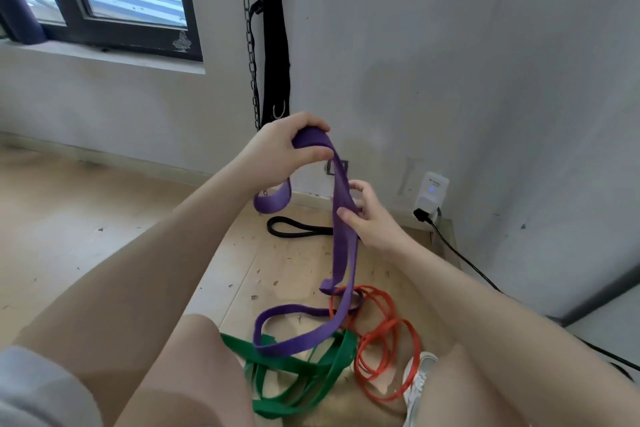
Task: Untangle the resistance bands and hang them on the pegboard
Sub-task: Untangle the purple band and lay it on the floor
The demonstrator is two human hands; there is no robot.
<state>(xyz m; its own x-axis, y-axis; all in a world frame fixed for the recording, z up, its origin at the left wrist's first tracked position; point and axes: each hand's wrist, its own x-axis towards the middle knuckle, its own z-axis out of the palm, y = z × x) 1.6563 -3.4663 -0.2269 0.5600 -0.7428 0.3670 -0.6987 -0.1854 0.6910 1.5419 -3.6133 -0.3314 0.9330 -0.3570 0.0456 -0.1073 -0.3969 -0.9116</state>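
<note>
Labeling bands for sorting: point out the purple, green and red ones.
purple band [343, 218], head view, on the raised strip between the hands.
green band [332, 364], head view, on floor loops.
red band [388, 333], head view, on thin floor loops.

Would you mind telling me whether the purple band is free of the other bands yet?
Not yet. The purple band is lifted by both hands, but its lower loop passes through the red band and lies over the green one.

A purple resistance band [341, 225] is gripped at its top by the left hand [280, 146] and pinched lower down by the right hand [367, 215]. Its lower loop is draped over green bands [311, 378] and red bands [384, 340] heaped on the wooden floor [86, 218].
</note>
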